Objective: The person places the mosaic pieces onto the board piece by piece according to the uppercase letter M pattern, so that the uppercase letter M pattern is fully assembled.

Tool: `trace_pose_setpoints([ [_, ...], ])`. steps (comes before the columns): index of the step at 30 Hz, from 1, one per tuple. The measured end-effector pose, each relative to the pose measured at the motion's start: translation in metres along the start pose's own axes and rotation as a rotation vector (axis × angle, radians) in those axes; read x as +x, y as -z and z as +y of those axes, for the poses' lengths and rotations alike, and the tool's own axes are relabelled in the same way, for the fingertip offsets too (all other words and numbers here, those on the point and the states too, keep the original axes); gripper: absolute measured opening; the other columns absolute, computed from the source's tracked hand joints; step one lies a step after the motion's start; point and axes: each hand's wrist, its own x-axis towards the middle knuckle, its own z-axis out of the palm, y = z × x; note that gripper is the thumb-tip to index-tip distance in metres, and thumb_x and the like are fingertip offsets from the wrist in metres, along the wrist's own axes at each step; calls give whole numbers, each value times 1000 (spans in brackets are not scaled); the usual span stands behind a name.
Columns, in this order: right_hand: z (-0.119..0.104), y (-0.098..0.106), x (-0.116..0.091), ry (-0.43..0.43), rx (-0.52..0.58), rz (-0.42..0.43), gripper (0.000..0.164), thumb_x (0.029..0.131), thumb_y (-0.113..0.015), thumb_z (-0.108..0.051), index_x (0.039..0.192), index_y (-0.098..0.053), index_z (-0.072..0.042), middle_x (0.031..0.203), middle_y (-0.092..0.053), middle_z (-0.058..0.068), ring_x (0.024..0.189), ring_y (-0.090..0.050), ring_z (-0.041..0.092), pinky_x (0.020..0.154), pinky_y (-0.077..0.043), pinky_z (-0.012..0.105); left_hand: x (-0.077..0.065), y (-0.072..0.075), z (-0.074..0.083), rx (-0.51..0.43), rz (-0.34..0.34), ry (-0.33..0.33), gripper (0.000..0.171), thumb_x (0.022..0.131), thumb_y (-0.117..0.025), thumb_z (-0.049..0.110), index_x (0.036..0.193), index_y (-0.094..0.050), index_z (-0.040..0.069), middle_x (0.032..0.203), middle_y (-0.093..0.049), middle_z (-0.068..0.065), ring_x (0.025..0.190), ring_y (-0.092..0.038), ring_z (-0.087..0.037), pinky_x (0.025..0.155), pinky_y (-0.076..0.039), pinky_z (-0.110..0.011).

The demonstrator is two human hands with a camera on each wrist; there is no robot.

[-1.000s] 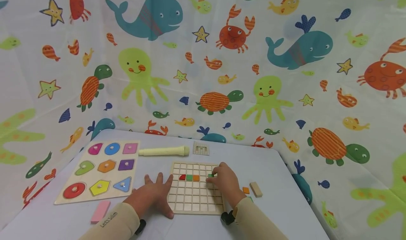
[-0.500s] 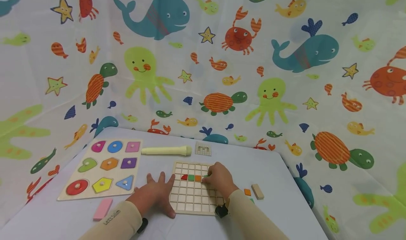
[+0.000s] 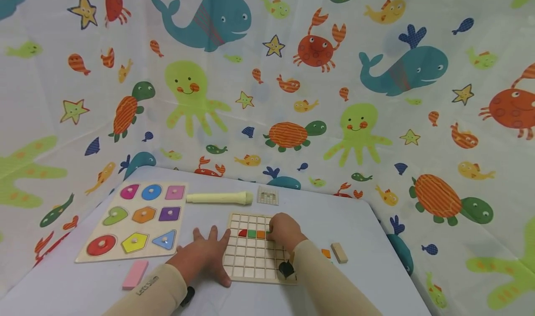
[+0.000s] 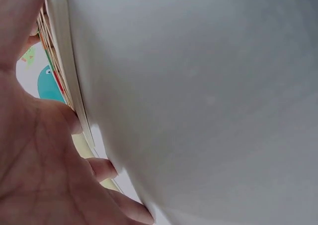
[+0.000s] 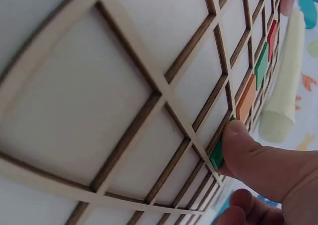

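Note:
A wooden grid board [image 3: 246,273] lies on the white table. One of its rows holds a red tile with a curved edge [image 3: 243,233], a green square tile [image 3: 251,234] and an orange square tile [image 3: 261,234]. My right hand [image 3: 286,230] pinches another green tile [image 5: 217,154] at the grid, just right of the orange one; in the right wrist view the thumb lies against it and the other fingers are partly hidden. With fingers spread, my left hand [image 3: 205,255] rests at the board's left edge, its thumb near the lower corner.
A knobbed shape puzzle [image 3: 156,205] and a pink block [image 3: 135,274] lie to the left. Behind the board are a cream stick [image 3: 219,198] and a small patterned card [image 3: 268,196]. A wooden block [image 3: 339,252] and an orange tile [image 3: 326,253] lie right of my right sleeve.
My right hand has moved left over the board with the green tile, from farther along the row to beside the orange tile. My left hand has stayed at the board's edge.

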Motion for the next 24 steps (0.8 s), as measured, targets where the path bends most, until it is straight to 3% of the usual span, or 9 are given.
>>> trace_pose_setpoints([
  [5, -6, 0, 0, 7, -140, -39, 15, 91, -86, -18, 81, -77, -11, 81, -70, -1, 70, -62, 13, 66, -58, 34, 2, 0, -2, -14, -14, -4, 142, 53, -101, 63, 168, -31, 23, 175, -17, -26, 153, -3, -72, 97, -15, -100],
  [9, -11, -3, 1, 5, -225, -47, 14, 98, -74, -8, 85, -77, -10, 86, -71, 3, 74, -63, 13, 69, -60, 34, 4, -1, -3, -13, -15, -5, 142, 52, -101, 64, 169, -30, 23, 175, -16, -26, 154, -3, -72, 98, -15, -100],
  [24, -5, -9, -5, -55, -25, -38, 13, 91, -83, -14, 90, -73, -6, 87, -68, 5, 73, -57, 18, 68, -54, 39, 0, 0, 1, 1, -14, 3, 142, 54, -101, 64, 169, -28, 23, 176, -15, -27, 154, -3, -71, 100, -15, -99],
])
